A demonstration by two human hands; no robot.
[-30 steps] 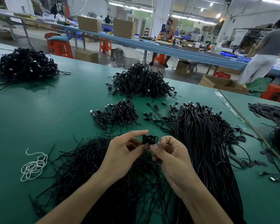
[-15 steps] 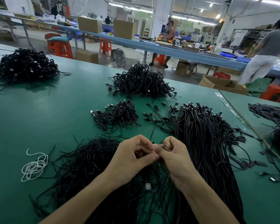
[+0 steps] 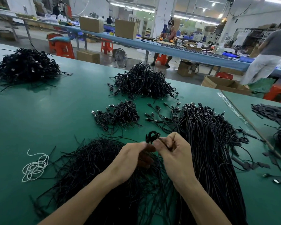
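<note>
Whereas half a second earlier the two hands were closed together with the work hidden between them, the small black coiled cable (image 3: 152,136) now stands clear above the fingertips, and the hands have drawn slightly apart. This suggests that the wrapping turn is complete or nearly so, and that the tie is being pulled tight.

Grip state:
- The left hand (image 3: 131,158) pinches the base of the coil between thumb and forefinger.
- The right hand (image 3: 175,151) pinches a thin black tie strand (image 3: 162,142) that runs from the coil to its curled fingers.

The coil is held in the air, above the near pile of loose thin black strands (image 3: 91,166) on the green table surface (image 3: 55,114). It is compact, wound into a few tight loops and slightly blurred; its connector ends cannot be made out.

Beside the right hand lies the long sheaf of straight black cables (image 3: 206,143). Beyond the hands sits the small heap of coiled black cables (image 3: 120,113), the likely destination for the finished coil.
</note>
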